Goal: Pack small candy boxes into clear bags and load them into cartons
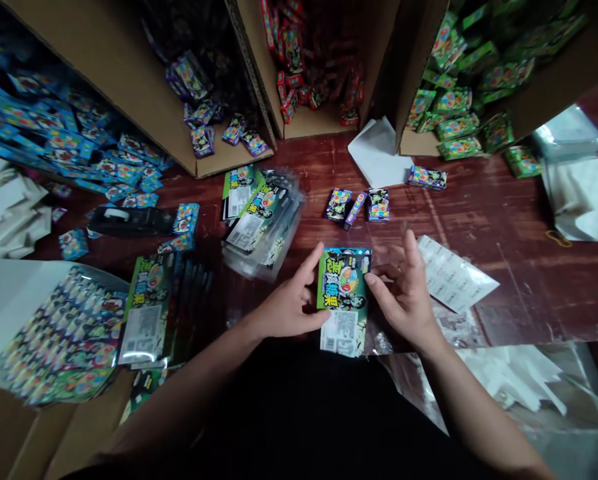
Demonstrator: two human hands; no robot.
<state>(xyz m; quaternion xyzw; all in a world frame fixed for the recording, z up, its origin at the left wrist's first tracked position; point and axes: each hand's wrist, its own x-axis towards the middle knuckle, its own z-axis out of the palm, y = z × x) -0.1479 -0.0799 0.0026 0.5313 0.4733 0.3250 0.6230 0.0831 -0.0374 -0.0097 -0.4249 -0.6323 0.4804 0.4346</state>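
A flat candy packet with a green and black printed front and a white label at its bottom is upright before me. My left hand grips its left side, thumb near the label and fingers partly hidden behind. A blue strip shows along the packet's top edge. My right hand is at the right side, its thumb touching the packet's edge and its index finger raised apart. Just beyond lie a purple candy box, a second purple box and a narrow one on its side.
Cartons hold blue boxes, purple boxes, red boxes and green boxes. Stacked printed packets lie left of centre. A black tape dispenser and a sticker sheet lie on the table.
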